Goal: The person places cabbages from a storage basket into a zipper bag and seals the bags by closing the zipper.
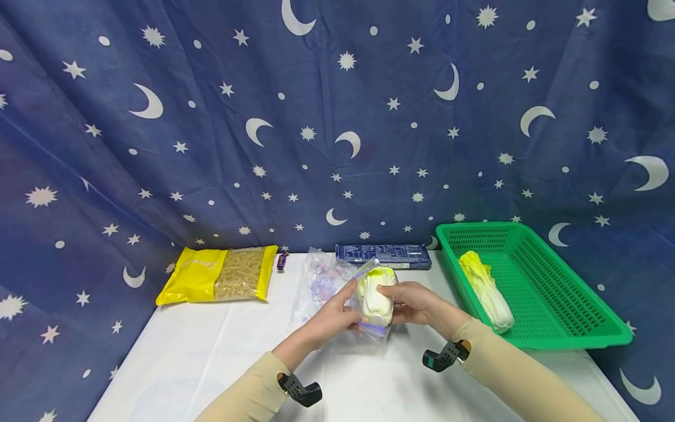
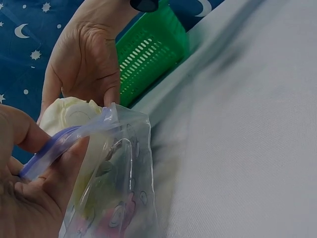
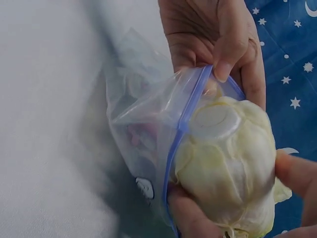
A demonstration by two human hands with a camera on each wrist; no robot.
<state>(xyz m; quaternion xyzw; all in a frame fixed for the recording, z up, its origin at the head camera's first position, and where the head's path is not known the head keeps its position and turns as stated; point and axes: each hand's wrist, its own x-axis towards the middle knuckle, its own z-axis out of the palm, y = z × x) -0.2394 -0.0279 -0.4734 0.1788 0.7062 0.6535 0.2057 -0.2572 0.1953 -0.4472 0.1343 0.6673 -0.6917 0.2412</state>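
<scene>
A small pale napa cabbage (image 1: pixel 377 298) is between the two hands above the white table. My right hand (image 1: pixel 420 302) grips it, thumb on one side and fingers on the other. With my left hand (image 1: pixel 336 316) I pinch the purple-edged mouth of a clear zip bag (image 3: pixel 148 116). In the right wrist view, that mouth stands spread beside the cabbage, whose round white base (image 3: pixel 218 121) faces up. Part of the cabbage overlaps the bag opening. Pink and dark prints show on the bag in the left wrist view.
A green basket (image 1: pixel 532 343) at the right holds another napa cabbage (image 1: pixel 487 293). Clear printed plastic (image 1: pixel 316 287) lies behind my left hand. Along the back are a dark blue flat packet (image 1: pixel 385 255), a small purple wrapped candy (image 1: pixel 282 261) and a yellow pasta bag (image 1: pixel 200 272).
</scene>
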